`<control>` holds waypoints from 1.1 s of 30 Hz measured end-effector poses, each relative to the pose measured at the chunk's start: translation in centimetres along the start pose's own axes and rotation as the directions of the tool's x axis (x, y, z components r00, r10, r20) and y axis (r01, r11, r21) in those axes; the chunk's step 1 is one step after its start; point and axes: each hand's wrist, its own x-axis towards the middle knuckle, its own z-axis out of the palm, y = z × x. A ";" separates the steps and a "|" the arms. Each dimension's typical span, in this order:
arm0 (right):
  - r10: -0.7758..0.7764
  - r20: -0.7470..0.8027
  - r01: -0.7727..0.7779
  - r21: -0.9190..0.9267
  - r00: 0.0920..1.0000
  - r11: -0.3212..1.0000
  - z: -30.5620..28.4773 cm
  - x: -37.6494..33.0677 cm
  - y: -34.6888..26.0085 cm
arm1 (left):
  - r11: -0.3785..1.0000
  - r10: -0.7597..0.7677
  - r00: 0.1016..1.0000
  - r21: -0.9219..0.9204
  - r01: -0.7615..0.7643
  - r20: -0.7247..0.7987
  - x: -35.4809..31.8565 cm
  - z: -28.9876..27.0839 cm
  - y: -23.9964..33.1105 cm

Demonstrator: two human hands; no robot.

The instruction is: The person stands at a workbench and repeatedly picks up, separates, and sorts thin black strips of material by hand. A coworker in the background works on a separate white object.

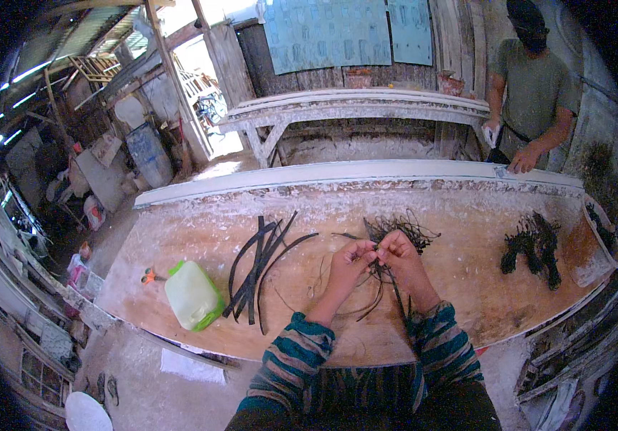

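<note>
Many blk cords, thin, tangled, loopy; L hand + R hand pinching sm. dark strand.

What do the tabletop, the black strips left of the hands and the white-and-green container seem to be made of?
The tabletop: probably wooden board, matte and worn; brown, with whitish smears. The black strips: perhaps rubber or plastic, fairly dull; flat, holding smooth curves. The container: likely smooth plastic; rounded corners, even colour.

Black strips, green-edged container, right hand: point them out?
Black strips (258, 267): head view, where they cross.
Green-edged container (193, 293): head view, pale face.
Right hand (404, 261): head view, back.
</note>
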 end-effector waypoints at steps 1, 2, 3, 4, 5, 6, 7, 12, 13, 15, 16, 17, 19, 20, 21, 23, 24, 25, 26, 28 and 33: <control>-0.011 -0.014 0.011 0.010 1.000 1.000 0.3 0.0 -0.2 | 1.000 -0.006 1.000 -0.023 0.007 0.014 0.0 0.0 0.1; 0.000 -0.004 0.000 -0.002 1.000 1.000 0.5 -0.1 -0.5 | 0.999 -0.012 1.000 -0.046 0.014 0.028 0.1 0.0 0.2; 0.011 0.007 -0.011 -0.014 1.000 1.000 0.7 -0.2 -0.8 | 0.997 0.007 0.999 -0.072 -0.004 0.050 0.2 -0.1 0.1; 0.021 0.016 -0.021 -0.027 1.000 0.999 0.8 -0.2 -1.0 | 0.995 0.029 0.997 -0.100 -0.021 0.073 0.3 -0.2 0.1; 0.020 0.024 -0.020 -0.036 0.999 0.999 0.8 -0.2 -1.1 | 0.991 0.050 0.994 -0.128 -0.038 0.096 0.4 -0.2 0.0; 0.020 0.032 -0.019 -0.044 0.999 0.999 0.7 -0.2 -1.1 | 0.992 0.062 0.994 -0.115 -0.052 0.088 0.4 -0.2 -0.1; 0.020 0.040 -0.018 -0.052 0.999 0.999 0.6 -0.2 -1.0 | 0.993 0.072 0.994 -0.100 -0.064 0.080 0.3 -0.1 0.0; -0.002 0.026 0.003 -0.030 1.000 1.000 0.1 0.0 -0.3 | 0.996 0.041 0.999 -0.079 -0.039 0.028 0.1 0.3 0.2; -0.003 0.025 0.003 -0.034 1.000 0.999 0.1 0.0 -0.1 | 0.997 0.045 0.998 -0.071 -0.042 0.040 0.1 0.0 0.0; 0.005 0.022 -0.004 -0.024 1.000 1.000 0.1 0.1 -0.1 | 0.997 0.047 0.997 -0.068 -0.043 0.053 0.3 -0.4 -0.4; 0.009 0.018 -0.008 -0.019 1.000 1.000 0.1 0.1 -0.1 | 0.997 0.043 0.998 -0.072 -0.039 0.056 0.4 -0.4 -0.5; 0.014 0.021 -0.014 -0.029 1.000 0.999 0.2 0.0 -0.2 | 0.996 0.038 0.998 -0.077 -0.034 0.059 0.4 -0.5 -0.5; 0.026 0.028 -0.024 -0.047 0.999 0.999 0.3 -0.1 -0.5 | 0.991 0.001 0.995 -0.130 0.013 0.103 0.6 -0.9 -0.5; 0.025 0.027 -0.023 -0.047 0.999 0.999 0.3 -0.1 -0.5 | 0.987 -0.017 0.992 -0.155 0.037 0.125 0.7 -1.1 -0.4; 0.024 0.027 -0.023 -0.047 0.999 0.999 0.4 -0.1 -0.5 | 0.986 -0.017 0.991 -0.160 0.039 0.134 0.7 -1.2 -0.4; 0.020 0.028 -0.019 -0.047 0.999 0.999 0.3 -0.2 -0.6 | 0.984 -0.018 0.988 -0.174 0.045 0.156 0.6 -1.2 0.3; 0.018 0.031 -0.016 -0.045 0.999 0.999 0.3 -0.2 -0.6 | 0.980 -0.033 0.990 -0.191 0.059 0.134 0.5 -0.9 0.5; 0.015 0.037 -0.014 -0.043 0.999 0.999 0.3 -0.2 -0.5 | 0.976 -0.048 0.993 -0.208 0.070 0.109 0.3 -0.6 1.1; 0.019 0.040 -0.018 -0.034 0.999 0.999 0.3 -0.2 -0.5 | 0.971 -0.064 0.994 -0.226 0.081 0.084 0.2 -0.4 1.4; 0.026 0.046 -0.025 -0.016 0.999 1.000 0.3 -0.2 -0.5 | 0.977 -0.090 0.986 -0.180 0.114 0.137 0.3 -0.7 1.3; 0.029 0.053 -0.028 -0.023 0.998 0.999 0.6 -0.2 -0.7 | 0.979 -0.078 0.984 -0.172 0.105 0.159 0.4 -1.1 0.8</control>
